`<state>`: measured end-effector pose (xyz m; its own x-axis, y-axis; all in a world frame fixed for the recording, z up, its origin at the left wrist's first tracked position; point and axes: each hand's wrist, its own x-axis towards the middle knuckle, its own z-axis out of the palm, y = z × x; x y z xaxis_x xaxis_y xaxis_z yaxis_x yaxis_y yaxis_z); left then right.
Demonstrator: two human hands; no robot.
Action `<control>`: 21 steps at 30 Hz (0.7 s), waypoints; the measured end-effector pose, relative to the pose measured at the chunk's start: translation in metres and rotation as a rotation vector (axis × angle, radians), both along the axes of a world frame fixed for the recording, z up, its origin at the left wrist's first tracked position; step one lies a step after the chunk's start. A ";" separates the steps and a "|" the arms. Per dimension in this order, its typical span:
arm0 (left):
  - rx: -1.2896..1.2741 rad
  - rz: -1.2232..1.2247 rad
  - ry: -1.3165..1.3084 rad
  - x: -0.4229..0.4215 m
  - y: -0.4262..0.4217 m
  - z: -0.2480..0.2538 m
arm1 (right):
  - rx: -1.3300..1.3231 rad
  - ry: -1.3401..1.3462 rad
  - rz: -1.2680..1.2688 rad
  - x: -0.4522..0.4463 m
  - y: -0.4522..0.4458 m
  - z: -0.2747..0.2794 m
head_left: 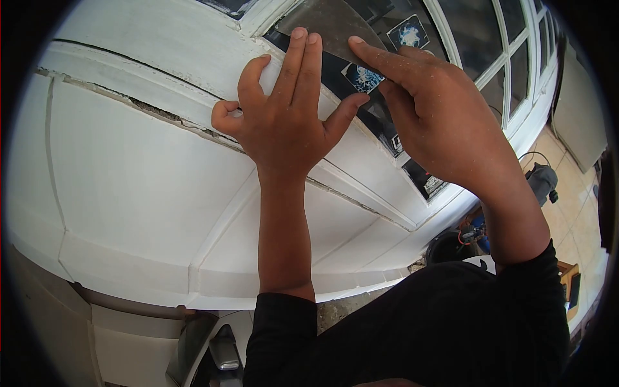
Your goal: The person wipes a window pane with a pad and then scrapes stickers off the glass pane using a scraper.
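A dark grey-brown flat sheet [332, 29] lies against the window glass at the top. My left hand [287, 116] has its fingers spread, with two fingertips pressed on the sheet's lower edge and its thumb out toward my right hand. To the right, my right hand [438, 106] touches the sheet's right part with its index finger stretched out; its other fingers are partly hidden behind the hand. Blue and white stickers show on the glass, one [364, 77] between the hands and another [409, 32] above my right hand.
White window frame bars [493, 68] run along the upper right. A white tiled wall [148, 187] with a cracked ledge fills the left. At right stand a black bucket [446, 248], a grey object [541, 182] and a wooden item [569, 284] on the tiled floor.
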<state>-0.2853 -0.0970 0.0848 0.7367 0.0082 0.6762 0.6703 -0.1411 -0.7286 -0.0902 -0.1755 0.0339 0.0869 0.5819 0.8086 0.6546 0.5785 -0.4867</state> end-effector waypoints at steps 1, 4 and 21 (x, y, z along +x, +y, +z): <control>0.003 0.001 -0.002 0.000 0.000 0.000 | -0.008 -0.010 -0.007 0.000 0.001 0.001; -0.022 -0.023 -0.017 -0.001 0.003 -0.001 | 0.011 -0.021 -0.030 -0.003 0.003 -0.004; -0.016 -0.383 -0.146 -0.016 -0.015 -0.003 | -0.197 0.066 0.178 0.020 -0.034 -0.021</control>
<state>-0.3010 -0.1116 0.0819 0.5847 -0.2367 0.7759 0.6632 -0.4113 -0.6252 -0.0699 -0.2097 0.0125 0.0181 0.7382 0.6743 0.5143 0.5715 -0.6395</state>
